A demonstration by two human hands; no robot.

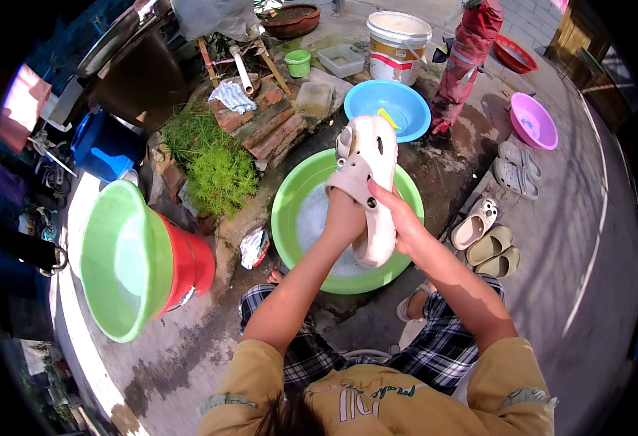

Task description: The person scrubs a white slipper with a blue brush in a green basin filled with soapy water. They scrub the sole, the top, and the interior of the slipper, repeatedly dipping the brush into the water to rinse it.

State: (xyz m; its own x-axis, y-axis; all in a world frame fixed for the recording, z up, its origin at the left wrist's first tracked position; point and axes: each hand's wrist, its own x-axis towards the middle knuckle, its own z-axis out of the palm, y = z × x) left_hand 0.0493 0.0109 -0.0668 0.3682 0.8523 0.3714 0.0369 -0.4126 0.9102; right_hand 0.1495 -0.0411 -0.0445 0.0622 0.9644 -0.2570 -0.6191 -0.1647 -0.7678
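A pale beige clog (375,236) is held up over a green basin (287,240) of cloudy, sudsy water, its toe pointing away from me. My right hand (400,216) grips the clog along its right side, thumb on the strap near a dark rivet. My left hand (345,212) reaches into the clog's opening beneath the strap (349,178). The fingers of that hand are hidden inside the shoe. Behind the toe stands a blue basin (410,116) with a yellow item (387,120) in it.
Left of me, a tilted green basin (149,269) leans against a red bucket (188,254). Beige clogs (471,225), olive clogs (490,245) and grey clogs (511,176) lie at right. Farther off are a pink basin (533,122), a wrapped post (466,65) and stacked bricks (271,131).
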